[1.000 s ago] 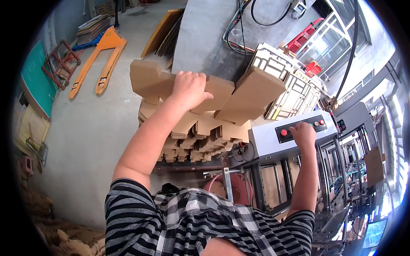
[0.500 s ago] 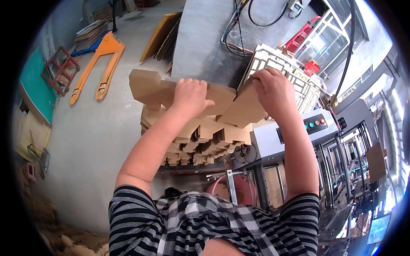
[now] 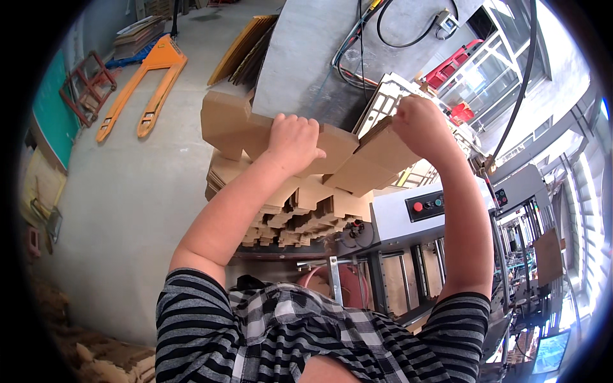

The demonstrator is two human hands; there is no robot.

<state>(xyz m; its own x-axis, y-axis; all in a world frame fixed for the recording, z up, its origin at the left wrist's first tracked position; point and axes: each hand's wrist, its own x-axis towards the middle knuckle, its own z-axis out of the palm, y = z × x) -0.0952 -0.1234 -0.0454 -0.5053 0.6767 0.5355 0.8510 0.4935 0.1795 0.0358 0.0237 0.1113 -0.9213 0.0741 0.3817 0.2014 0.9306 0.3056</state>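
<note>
A bundle of brown die-cut cardboard blanks (image 3: 227, 124) stands on edge across the top of a taller stack of cardboard blanks (image 3: 313, 195). My left hand (image 3: 295, 142) is closed over the bundle's upper edge near its middle, thumb pointing right. At the right, my right hand (image 3: 421, 122) is closed at the upper corner of the right cardboard panel (image 3: 370, 163). Several layered edges show beside its fingers. The fingertips of both hands are partly hidden, so the number of sheets gripped cannot be told.
A grey metal surface (image 3: 306, 64) with cables lies beyond the cardboard. On the right stands a machine with a button panel (image 3: 428, 205). Below the stack is a pink bucket (image 3: 357, 287). An orange pallet jack (image 3: 156, 60) stands on the floor at far left.
My right hand has moved right and slightly up, and layered edges now show at the right panel. My left hand keeps its hold. The whole view has shifted slightly.
</note>
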